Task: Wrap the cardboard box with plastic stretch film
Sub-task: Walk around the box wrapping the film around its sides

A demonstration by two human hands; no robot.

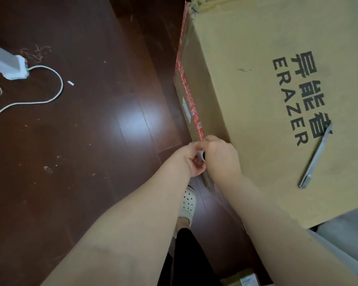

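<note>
Right now: cardboard box (267,96) on dark wood floor (91,141), red tape down its side. My right hand (220,156) and left hand (191,158) both pinched on small film roll (201,155) at box's near edge. Metal cutter (315,157) lies on box top.

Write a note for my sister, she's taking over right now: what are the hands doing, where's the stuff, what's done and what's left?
Left hand and right hand: both pinched on a small film roll at the cardboard box's near side edge.
Box stands on the wooden floor; a metal knife lies on top.
Done: some film seems to cling to the box's lower corner.
Left: most of the box looks bare, so wrap around it.
</note>
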